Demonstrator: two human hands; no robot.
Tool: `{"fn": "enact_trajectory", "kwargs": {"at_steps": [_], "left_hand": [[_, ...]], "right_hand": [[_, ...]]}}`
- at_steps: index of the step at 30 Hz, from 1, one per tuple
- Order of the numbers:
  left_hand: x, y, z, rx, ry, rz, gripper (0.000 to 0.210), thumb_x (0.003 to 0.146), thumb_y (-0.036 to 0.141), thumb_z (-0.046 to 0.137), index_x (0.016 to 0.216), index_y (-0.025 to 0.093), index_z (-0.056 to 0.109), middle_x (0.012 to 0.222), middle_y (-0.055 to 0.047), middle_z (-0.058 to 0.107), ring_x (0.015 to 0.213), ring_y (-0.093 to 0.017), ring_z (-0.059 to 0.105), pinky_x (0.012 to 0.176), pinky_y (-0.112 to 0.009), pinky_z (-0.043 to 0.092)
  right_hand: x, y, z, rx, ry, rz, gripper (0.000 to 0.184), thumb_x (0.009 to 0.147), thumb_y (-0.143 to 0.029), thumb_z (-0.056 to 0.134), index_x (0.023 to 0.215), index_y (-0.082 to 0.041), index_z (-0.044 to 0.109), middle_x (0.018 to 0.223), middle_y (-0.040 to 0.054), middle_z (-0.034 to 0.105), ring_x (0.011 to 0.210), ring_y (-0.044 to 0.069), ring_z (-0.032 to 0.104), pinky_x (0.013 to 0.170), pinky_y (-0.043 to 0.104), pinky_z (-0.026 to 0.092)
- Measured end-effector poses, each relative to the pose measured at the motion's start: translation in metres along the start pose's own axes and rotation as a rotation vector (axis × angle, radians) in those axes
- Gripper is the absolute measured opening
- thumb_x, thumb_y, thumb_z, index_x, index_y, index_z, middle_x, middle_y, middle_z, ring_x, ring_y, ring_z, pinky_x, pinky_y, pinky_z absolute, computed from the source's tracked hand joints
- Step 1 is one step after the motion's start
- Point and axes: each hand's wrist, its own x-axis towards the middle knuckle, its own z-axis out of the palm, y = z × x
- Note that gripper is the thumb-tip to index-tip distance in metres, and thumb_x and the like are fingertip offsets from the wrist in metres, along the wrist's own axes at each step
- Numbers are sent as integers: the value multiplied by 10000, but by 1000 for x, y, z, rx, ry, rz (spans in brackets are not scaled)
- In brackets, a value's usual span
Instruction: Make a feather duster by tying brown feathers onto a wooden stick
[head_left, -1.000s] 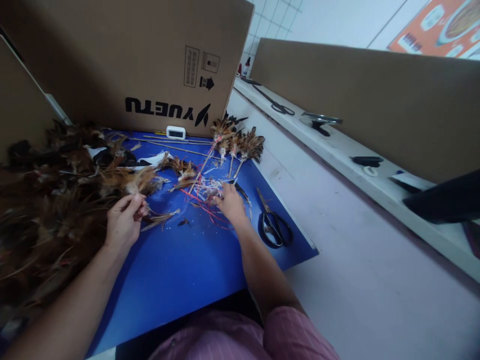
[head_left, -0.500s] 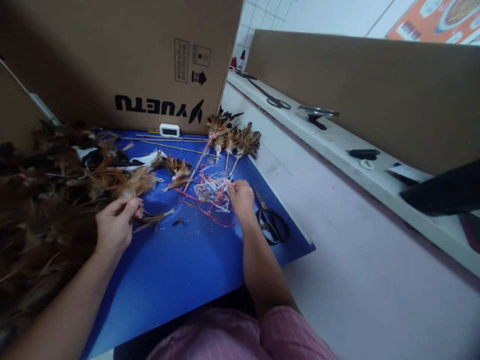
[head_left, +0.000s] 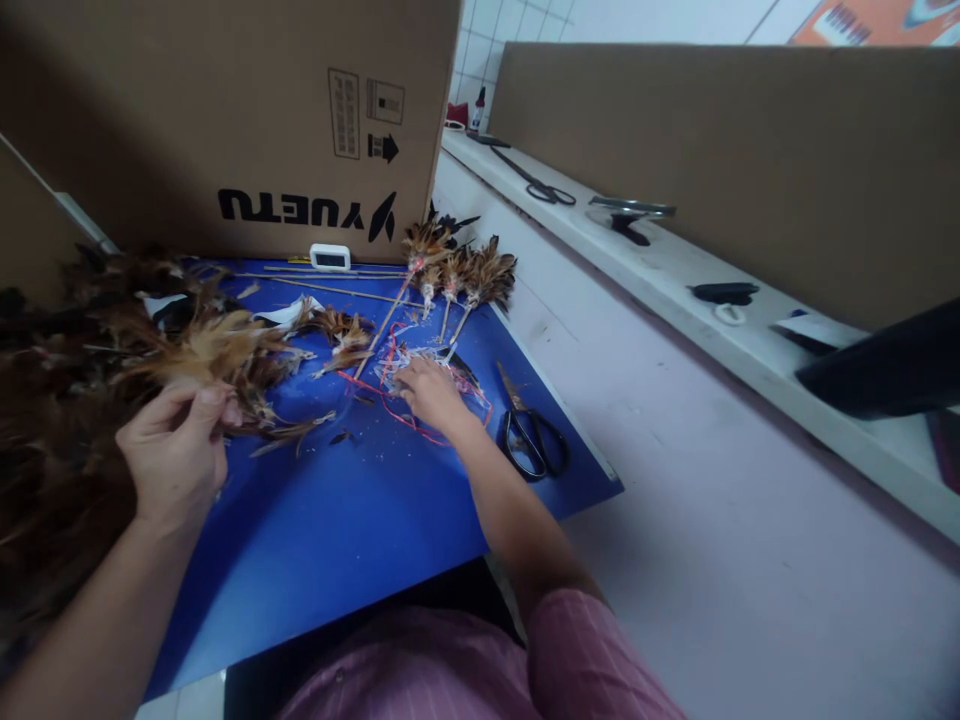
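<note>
Brown feathers (head_left: 214, 345) fan out from my left hand (head_left: 180, 440), its thumb and fingers closed on their base, over the left part of the blue table. My right hand (head_left: 431, 390) reaches down onto a tangle of clear plastic strips (head_left: 386, 372), palm down and fingers stretched out; the fingertips are partly hidden among the strips. Red string (head_left: 409, 420) loops around the tangle. Black-handled scissors (head_left: 532, 440) lie to the right of my right forearm. Beyond the tangle rest several feather dusters (head_left: 487, 275) on thin sticks.
A large feather heap (head_left: 60, 450) covers the table's left side. At the back stand a cardboard box (head_left: 225, 100) and a small white digital display (head_left: 330, 258). Along the right wall, a ledge (head_left: 660, 260) carries another pair of scissors (head_left: 547, 190) and a black object (head_left: 885, 370).
My left hand has moved left and toward me with the feathers. My right hand has shifted left from the tangle's right edge onto its middle, its fingers now stretched out.
</note>
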Motion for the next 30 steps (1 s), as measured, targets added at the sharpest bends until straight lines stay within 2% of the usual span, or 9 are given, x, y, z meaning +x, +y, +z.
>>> {"fn": "enact_trajectory", "kwargs": {"at_steps": [2,4,8,11,15,20,25,27,30], "left_hand": [[-2,11,4,-108,-16,6,240,535,240,855,638,126,671,598,-10,629,491,-107,535,454,-235,399],[-6,21,11,-161,-40,-1,217,533,206,855,633,126,681,593,-16,638,487,-109,539,441,-230,390],[-17,29,28,-194,-98,-64,176,560,209,842,640,143,700,609,-15,647,461,-95,522,432,-228,386],[-25,20,43,-194,-140,-153,148,598,216,819,653,148,700,631,-15,644,464,-89,519,441,-227,401],[-37,-6,53,-182,-172,-318,165,606,247,808,656,150,684,639,-13,639,455,-78,513,420,-204,389],[-46,-29,50,-110,-214,-433,189,614,287,798,663,149,679,654,-17,644,459,-69,506,427,-196,394],[-47,-35,46,-95,-201,-499,214,590,301,809,652,144,677,611,-5,617,448,-71,491,422,-197,379],[-46,-37,46,-96,-205,-508,203,601,294,802,655,143,678,611,-4,611,451,-68,490,426,-194,376],[-45,-38,46,-101,-209,-509,183,627,285,785,656,145,671,617,-6,603,457,-65,486,429,-192,374]], "right_hand": [[5,4,5,-8,-47,17,165,816,-118,561,893,-191,687,981,93,623,980,218,535,885,353,403],[8,11,6,82,-24,40,149,803,-94,550,805,-173,676,919,85,629,931,200,553,861,333,414],[8,33,-2,448,187,174,67,765,-150,577,766,-176,639,785,23,624,743,147,565,722,276,437],[2,46,-12,798,296,313,62,736,-243,597,748,-183,606,642,-16,608,576,118,530,576,242,410],[-10,53,-19,1167,344,492,151,666,-287,651,741,-180,574,571,-16,633,430,85,458,448,214,345],[-18,55,-16,1336,403,541,238,593,-238,717,791,-161,611,603,-18,641,509,94,554,463,195,381],[-19,47,-17,1468,350,521,378,560,-199,738,920,-173,628,636,-43,630,565,102,596,475,191,401],[-19,42,-19,1523,317,506,384,565,-199,741,933,-172,633,642,-39,632,576,102,601,483,193,404],[-20,38,-21,1555,276,510,301,593,-237,736,872,-160,651,668,-13,650,588,104,605,489,198,407]]}}
